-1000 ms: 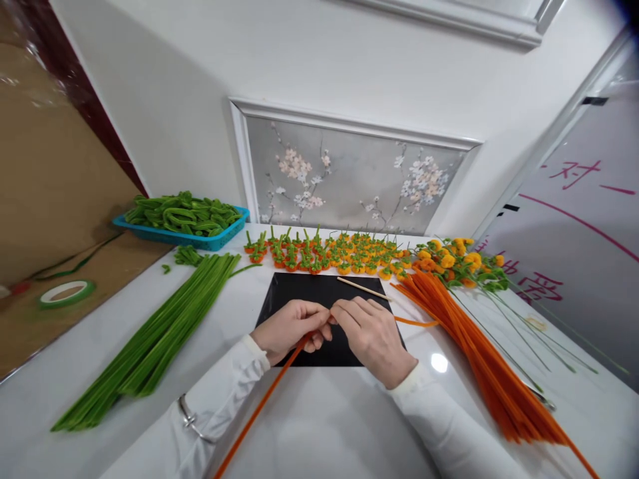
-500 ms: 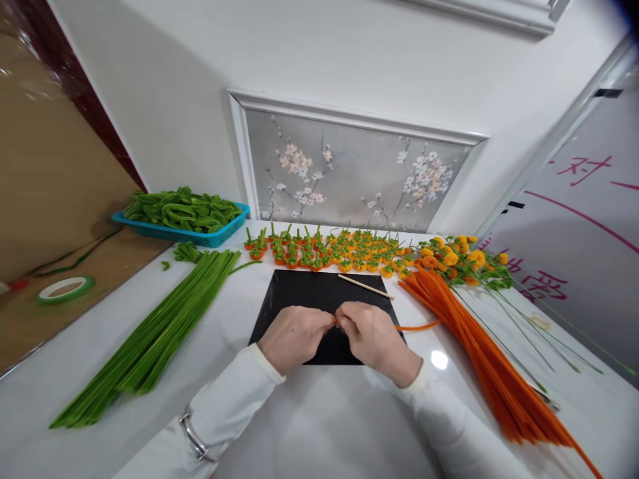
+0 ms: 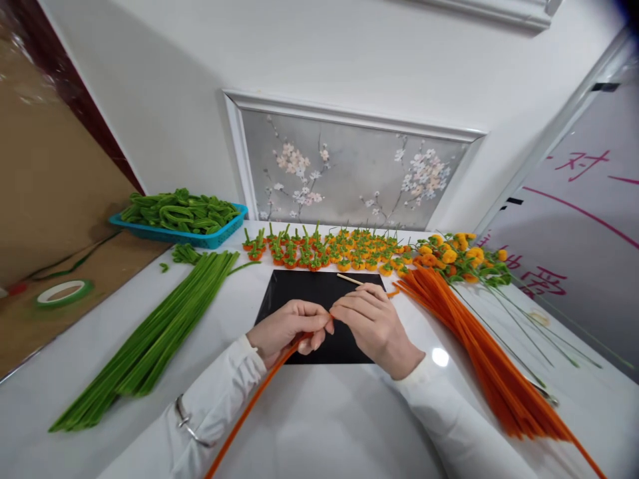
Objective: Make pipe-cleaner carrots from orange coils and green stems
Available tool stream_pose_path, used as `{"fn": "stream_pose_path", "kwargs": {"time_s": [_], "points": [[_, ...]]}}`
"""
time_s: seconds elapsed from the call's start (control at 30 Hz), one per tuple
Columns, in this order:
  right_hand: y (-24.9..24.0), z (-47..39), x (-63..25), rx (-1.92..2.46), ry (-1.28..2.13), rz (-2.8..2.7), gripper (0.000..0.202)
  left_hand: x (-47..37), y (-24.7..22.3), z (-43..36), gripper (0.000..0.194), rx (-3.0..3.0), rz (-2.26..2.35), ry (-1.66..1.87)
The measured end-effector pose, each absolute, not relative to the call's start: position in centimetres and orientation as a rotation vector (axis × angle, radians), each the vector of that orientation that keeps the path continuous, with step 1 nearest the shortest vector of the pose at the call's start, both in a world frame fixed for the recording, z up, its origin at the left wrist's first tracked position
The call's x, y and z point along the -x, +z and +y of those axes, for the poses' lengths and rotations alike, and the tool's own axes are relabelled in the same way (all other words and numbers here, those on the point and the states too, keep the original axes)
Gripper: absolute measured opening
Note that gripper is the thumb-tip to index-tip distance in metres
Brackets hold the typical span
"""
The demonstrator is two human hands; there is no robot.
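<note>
Orange stem (image 3: 249, 404) sits pinched in both hands' closed grip (image 3: 331, 318).

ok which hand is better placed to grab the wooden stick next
Right, I'd say: the right hand partly hides the wooden stick, so it looks nearer than the left hand. Both hands seem to pinch the orange strip, so the right would probably need to let go first.

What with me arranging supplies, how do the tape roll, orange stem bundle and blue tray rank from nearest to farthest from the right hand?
From the right hand, head view:
1. Orange stem bundle, right side
2. Blue tray, back left
3. Tape roll, far left
</note>
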State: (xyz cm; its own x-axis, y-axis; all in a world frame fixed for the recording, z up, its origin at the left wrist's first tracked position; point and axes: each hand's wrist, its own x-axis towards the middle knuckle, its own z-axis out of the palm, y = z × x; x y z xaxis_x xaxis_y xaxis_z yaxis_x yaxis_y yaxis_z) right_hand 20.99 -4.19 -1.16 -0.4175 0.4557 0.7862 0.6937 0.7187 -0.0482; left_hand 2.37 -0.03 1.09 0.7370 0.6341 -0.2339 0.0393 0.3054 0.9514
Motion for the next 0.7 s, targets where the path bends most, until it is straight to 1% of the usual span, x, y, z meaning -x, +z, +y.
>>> {"fn": "stream_pose_path", "kwargs": {"time_s": [0.1,0.2,0.27,0.33,0.4,0.5,0.57,0.6,0.63,0.7], "points": [[-1.1,-4.3,-20.9,0.936,-0.363,-2.119,0.020,-2.4,1.1,0.0,0.025,-1.353,0.663,0.449],[-0.9,-4.6,-20.7,1.035,-0.317,-2.139,0.018,-2.5,1.1,0.0,0.021,-1.639,0.715,0.483],[-0.8,-4.7,-20.4,1.116,-0.285,-2.152,0.019,-2.7,0.9,-0.1,0.019,-1.924,0.816,0.584],[-0.8,-4.8,-20.1,1.216,-0.237,-2.138,0.020,-2.8,0.4,-0.3,0.019,-2.276,0.926,0.768],[-0.7,-4.9,-19.7,1.309,-0.106,-2.075,0.021,-2.9,-0.2,-0.5,0.021,-2.621,0.978,0.974],[-0.4,-4.9,-19.3,1.375,0.270,-1.942,0.021,-3.1,-0.9,-0.9,0.023,-2.950,0.949,1.189],[-0.4,-4.9,-19.3,1.369,0.495,-1.884,0.020,-3.2,-1.1,-1.1,0.022,-2.982,0.944,1.223],[-0.4,-4.9,-19.4,1.362,0.547,-1.869,0.020,-3.3,-1.1,-1.2,0.021,-2.918,0.963,1.211],[-0.5,-4.9,-19.5,1.354,0.543,-1.866,0.020,-3.4,-1.0,-1.2,0.021,-2.804,0.993,1.172],[-0.8,-4.8,-19.8,1.337,0.411,-1.887,0.022,-3.5,-0.6,-1.2,0.015,-2.441,1.047,1.029]]}}
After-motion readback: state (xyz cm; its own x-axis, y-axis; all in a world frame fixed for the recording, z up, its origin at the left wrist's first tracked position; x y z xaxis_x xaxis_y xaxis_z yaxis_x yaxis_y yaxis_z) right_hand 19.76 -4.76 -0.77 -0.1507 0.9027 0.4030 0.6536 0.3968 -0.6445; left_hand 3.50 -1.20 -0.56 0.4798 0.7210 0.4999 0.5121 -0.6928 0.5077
